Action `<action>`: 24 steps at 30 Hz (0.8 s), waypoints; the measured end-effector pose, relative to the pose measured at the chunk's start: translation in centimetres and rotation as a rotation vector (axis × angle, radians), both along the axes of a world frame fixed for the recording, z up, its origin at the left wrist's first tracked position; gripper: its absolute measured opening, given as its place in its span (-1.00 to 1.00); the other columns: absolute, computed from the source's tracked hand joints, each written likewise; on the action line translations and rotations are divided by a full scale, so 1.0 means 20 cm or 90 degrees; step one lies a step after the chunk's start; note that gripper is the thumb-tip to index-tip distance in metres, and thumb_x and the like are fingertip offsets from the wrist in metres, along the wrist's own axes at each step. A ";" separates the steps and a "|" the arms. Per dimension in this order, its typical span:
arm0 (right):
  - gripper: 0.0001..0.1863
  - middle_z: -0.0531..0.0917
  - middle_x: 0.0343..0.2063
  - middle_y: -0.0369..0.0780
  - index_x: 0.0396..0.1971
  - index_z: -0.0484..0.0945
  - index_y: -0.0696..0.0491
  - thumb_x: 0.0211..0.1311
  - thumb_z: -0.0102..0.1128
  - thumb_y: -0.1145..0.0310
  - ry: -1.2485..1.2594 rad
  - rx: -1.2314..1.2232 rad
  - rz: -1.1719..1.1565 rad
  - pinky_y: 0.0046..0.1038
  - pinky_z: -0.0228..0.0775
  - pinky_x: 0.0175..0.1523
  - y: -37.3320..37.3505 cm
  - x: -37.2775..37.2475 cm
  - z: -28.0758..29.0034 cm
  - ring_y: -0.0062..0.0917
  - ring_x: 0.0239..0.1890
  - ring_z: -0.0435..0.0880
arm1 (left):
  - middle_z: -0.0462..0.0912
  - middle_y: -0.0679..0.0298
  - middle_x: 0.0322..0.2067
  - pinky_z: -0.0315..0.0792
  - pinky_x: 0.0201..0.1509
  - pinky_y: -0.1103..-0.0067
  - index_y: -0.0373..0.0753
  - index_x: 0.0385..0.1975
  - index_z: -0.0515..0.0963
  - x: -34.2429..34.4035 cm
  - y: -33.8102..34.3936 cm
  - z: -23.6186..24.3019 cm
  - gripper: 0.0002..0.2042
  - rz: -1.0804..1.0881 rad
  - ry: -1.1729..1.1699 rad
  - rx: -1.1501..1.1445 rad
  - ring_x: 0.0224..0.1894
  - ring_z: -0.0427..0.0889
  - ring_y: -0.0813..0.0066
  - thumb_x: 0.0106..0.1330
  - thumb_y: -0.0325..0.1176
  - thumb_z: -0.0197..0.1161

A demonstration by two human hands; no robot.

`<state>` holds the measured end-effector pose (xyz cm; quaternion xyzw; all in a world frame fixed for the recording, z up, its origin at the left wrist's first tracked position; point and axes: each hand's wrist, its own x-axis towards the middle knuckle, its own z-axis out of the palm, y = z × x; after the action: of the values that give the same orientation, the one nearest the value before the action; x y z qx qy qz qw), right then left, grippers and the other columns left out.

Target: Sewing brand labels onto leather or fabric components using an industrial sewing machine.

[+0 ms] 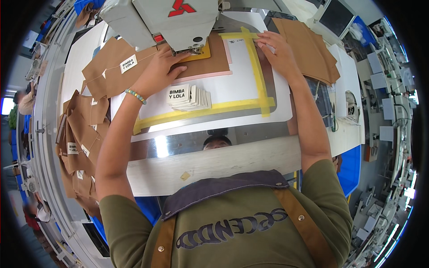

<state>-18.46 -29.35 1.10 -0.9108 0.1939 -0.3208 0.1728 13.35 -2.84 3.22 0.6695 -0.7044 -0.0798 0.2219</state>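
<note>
A brown fabric or leather-like panel lies under the head of a white sewing machine, beside a yellow plate. My left hand rests flat with its fingers apart, the fingertips close to the machine's foot, on the panel's left part. The needle spot itself is hidden. My right hand is open, its fingertips touching the taped upper right corner of a white template sheet. Yellow tape frames that sheet. Near its lower edge sits a fanned stack of small white labels with dark print.
Brown panels with labels trail off left, joined by threads, into a hanging heap. More brown panels are stacked at the right. A blue bin stands below right; a monitor is at the far right.
</note>
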 end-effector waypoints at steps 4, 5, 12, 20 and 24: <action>-0.74 0.76 0.22 -0.21 0.05 0.81 0.06 0.52 0.28 0.32 -0.046 0.078 0.042 -0.24 0.44 0.46 0.13 0.05 0.10 -0.31 0.38 0.60 | 0.53 -0.05 0.38 0.39 0.53 0.29 -0.25 0.39 0.58 0.09 0.13 -0.01 -0.44 0.061 -0.012 -0.028 0.43 0.50 0.02 0.40 -0.33 0.49; -0.73 0.76 0.22 -0.21 0.06 0.80 0.04 0.52 0.28 0.30 -0.010 0.136 0.087 -0.25 0.47 0.43 0.18 0.08 0.15 -0.31 0.36 0.62 | 0.53 -0.05 0.38 0.39 0.53 0.29 -0.25 0.39 0.58 0.13 0.17 -0.01 -0.44 0.070 -0.010 -0.031 0.43 0.50 0.02 0.40 -0.33 0.49; -0.64 0.74 0.26 -0.19 0.12 0.77 0.09 0.50 0.32 0.21 0.247 -0.084 0.171 -0.24 0.55 0.37 0.38 0.21 0.15 -0.23 0.29 0.68 | 0.50 0.22 0.50 0.26 0.66 0.28 -0.23 0.40 0.59 0.26 0.27 -0.03 -0.35 0.064 0.045 0.003 0.57 0.38 0.12 0.28 -0.27 0.58; -0.58 0.75 0.24 -0.17 0.13 0.76 0.09 0.50 0.32 0.10 0.290 -0.138 0.136 -0.24 0.57 0.34 0.43 0.16 0.18 -0.25 0.27 0.70 | 0.48 0.20 0.51 0.29 0.64 0.27 -0.21 0.41 0.58 0.23 0.24 -0.01 -0.34 0.044 0.035 0.001 0.54 0.40 0.14 0.27 -0.30 0.57; -0.52 0.74 0.25 -0.16 0.12 0.76 0.11 0.51 0.29 0.01 0.461 -0.120 0.070 -0.25 0.58 0.32 0.49 0.10 0.33 -0.26 0.25 0.71 | 0.54 0.19 0.42 0.31 0.60 0.28 -0.20 0.39 0.59 0.07 0.20 -0.01 -0.35 0.003 0.028 0.003 0.45 0.42 0.13 0.26 -0.27 0.57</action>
<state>-16.42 -19.57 7.73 -0.9862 0.1627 0.0157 0.0257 14.81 1.24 3.02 0.6697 -0.6976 -0.0959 0.2359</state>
